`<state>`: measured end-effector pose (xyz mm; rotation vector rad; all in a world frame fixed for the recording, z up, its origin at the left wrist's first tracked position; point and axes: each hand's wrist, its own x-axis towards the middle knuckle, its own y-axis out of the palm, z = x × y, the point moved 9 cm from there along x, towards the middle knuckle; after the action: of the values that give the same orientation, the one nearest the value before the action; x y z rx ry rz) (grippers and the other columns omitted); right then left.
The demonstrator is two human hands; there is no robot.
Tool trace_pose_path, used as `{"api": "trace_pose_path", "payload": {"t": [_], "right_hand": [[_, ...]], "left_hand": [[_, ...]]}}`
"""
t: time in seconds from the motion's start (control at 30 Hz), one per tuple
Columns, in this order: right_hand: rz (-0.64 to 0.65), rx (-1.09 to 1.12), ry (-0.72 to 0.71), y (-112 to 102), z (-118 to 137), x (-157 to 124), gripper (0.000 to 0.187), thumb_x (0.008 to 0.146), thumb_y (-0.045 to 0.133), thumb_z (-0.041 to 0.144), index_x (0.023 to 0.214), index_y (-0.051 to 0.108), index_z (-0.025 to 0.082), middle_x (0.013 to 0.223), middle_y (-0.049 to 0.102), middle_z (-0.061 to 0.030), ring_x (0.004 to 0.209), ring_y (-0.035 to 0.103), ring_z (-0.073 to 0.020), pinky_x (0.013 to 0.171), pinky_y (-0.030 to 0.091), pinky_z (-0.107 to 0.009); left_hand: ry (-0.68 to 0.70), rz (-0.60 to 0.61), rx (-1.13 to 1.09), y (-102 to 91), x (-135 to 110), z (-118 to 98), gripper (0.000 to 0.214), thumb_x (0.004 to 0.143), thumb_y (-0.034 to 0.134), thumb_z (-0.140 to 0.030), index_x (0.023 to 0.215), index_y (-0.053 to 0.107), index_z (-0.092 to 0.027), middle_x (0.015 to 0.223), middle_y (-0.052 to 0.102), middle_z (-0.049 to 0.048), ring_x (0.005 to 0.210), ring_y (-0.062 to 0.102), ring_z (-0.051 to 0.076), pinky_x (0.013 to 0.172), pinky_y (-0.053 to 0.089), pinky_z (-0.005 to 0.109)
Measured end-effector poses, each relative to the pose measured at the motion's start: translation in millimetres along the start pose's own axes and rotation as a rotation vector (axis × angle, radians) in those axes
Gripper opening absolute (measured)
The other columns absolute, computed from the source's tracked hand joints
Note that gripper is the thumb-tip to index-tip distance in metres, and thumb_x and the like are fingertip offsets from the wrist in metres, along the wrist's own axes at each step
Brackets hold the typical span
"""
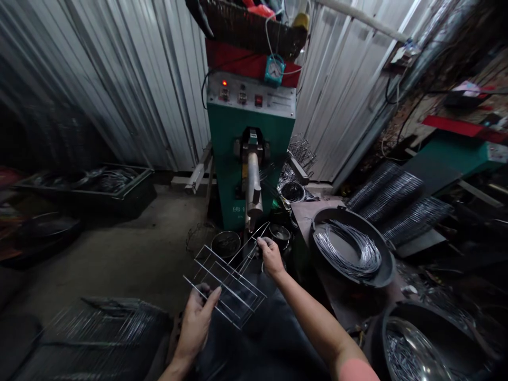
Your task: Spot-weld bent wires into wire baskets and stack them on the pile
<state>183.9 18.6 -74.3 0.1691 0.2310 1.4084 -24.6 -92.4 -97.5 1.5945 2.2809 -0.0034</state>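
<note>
A wire rack (226,279) of thin metal rods is held over my lap, in front of the green spot welding machine (226,137). My left hand (197,312) grips its near left side, thumb on top. With fingers pinched, my right hand (272,255) holds the rack's far end, where bent wires rise just under the machine's electrode tip (250,222). Whether the rack touches the tip I cannot tell. The machine's grey arm (254,180) points toward me, and a red light (224,82) glows on its panel.
To the right, a black pan (317,248) holds a coil of wire rings (371,256), with a metal bowl (432,349) of small parts nearer me. Stacked wire pieces (397,190) lie beyond. At left are a bin (130,193) of metal parts and a pile of wire racks (107,323).
</note>
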Motion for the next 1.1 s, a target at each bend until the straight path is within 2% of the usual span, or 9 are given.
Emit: {"api": "trace_pose_path", "payload": {"t": [0.1,0.33,0.47,0.6,0.7,0.8,0.9,1.0,1.1], "right_hand": [[-0.008,0.023,0.011,2.6,-1.0,6.4,0.031,0.068,0.062,0.043,0.06,0.047,0.018,0.052,0.043,0.0065,0.045,0.037,-0.0056,0.044,0.031,-0.019],[-0.043,0.034,0.045,4.2,0.9,15.7,0.031,0.064,0.063,0.043,0.058,0.046,0.018,0.049,0.044,0.0065,0.042,0.038,-0.0051,0.041,0.029,-0.019],[-0.04,0.044,0.066,6.2,0.1,20.6,0.032,0.062,0.064,0.044,0.059,0.048,0.018,0.048,0.045,0.0065,0.04,0.038,-0.0051,0.039,0.028,-0.019],[-0.034,0.028,0.103,3.8,-0.1,23.0,0.034,0.061,0.067,0.046,0.061,0.051,0.017,0.048,0.047,0.0059,0.041,0.04,-0.0051,0.04,0.03,-0.018],[0.044,-0.027,0.143,-2.2,1.6,7.8,0.037,0.061,0.067,0.05,0.068,0.057,0.015,0.053,0.053,0.004,0.046,0.046,-0.0067,0.046,0.037,-0.019],[0.265,-0.173,0.181,-1.4,-1.5,-29.8,0.038,0.067,0.063,0.051,0.076,0.061,0.014,0.062,0.06,0.0004,0.057,0.054,-0.0103,0.057,0.041,-0.022],[0.438,-0.36,0.144,3.1,-5.7,-68.8,0.034,0.074,0.058,0.049,0.072,0.064,0.015,0.066,0.06,0.0009,0.063,0.052,-0.0112,0.062,0.039,-0.022],[0.415,-0.453,0.045,7.0,-1.9,-81.8,0.032,0.077,0.055,0.047,0.069,0.063,0.017,0.062,0.056,0.0029,0.06,0.047,-0.0106,0.06,0.035,-0.022],[0.377,-0.474,0.007,13.1,1.6,-77.3,0.032,0.078,0.053,0.047,0.067,0.063,0.018,0.058,0.051,0.0032,0.056,0.043,-0.0106,0.056,0.032,-0.022]], "left_hand": [[-0.06,0.064,-0.053,7.6,5.2,3.1,0.047,0.053,0.076,-0.046,0.084,0.051,-0.019,0.062,0.055,-0.0051,0.056,0.052,0.011,0.054,0.043,0.023],[-0.005,0.043,-0.006,12.8,14.4,-13.4,0.046,0.052,0.075,-0.049,0.075,0.05,-0.018,0.058,0.05,-0.0064,0.052,0.044,0.008,0.051,0.037,0.021],[-0.025,0.027,0.005,13.6,16.1,-19.5,0.05,0.05,0.075,-0.05,0.079,0.049,-0.018,0.054,0.047,-0.0073,0.05,0.041,0.009,0.049,0.035,0.022],[-0.007,0.005,-0.005,11.4,17.5,-20.2,0.049,0.05,0.077,-0.046,0.08,0.05,-0.018,0.06,0.05,-0.0062,0.053,0.044,0.009,0.052,0.037,0.023],[0.042,-0.012,-0.007,10.2,18.4,-17.2,0.045,0.052,0.076,-0.045,0.078,0.051,-0.018,0.063,0.05,-0.0058,0.056,0.046,0.01,0.057,0.039,0.024],[0.065,0.019,-0.049,13.6,17.3,-12.6,0.042,0.056,0.074,-0.044,0.081,0.052,-0.018,0.072,0.055,-0.003,0.066,0.053,0.013,0.065,0.042,0.027],[0.079,0.029,-0.055,13.7,15.3,-11.4,0.038,0.059,0.073,-0.042,0.08,0.052,-0.018,0.075,0.056,-0.0024,0.071,0.054,0.013,0.069,0.043,0.027],[0.09,-0.011,-0.028,8.1,16.3,-11.2,0.038,0.059,0.073,-0.043,0.078,0.051,-0.018,0.069,0.053,-0.0045,0.066,0.051,0.011,0.067,0.041,0.025],[0.085,-0.05,-0.038,3.3,20.6,-9.3,0.041,0.056,0.074,-0.043,0.077,0.05,-0.018,0.065,0.051,-0.006,0.061,0.048,0.01,0.063,0.039,0.024]]}}
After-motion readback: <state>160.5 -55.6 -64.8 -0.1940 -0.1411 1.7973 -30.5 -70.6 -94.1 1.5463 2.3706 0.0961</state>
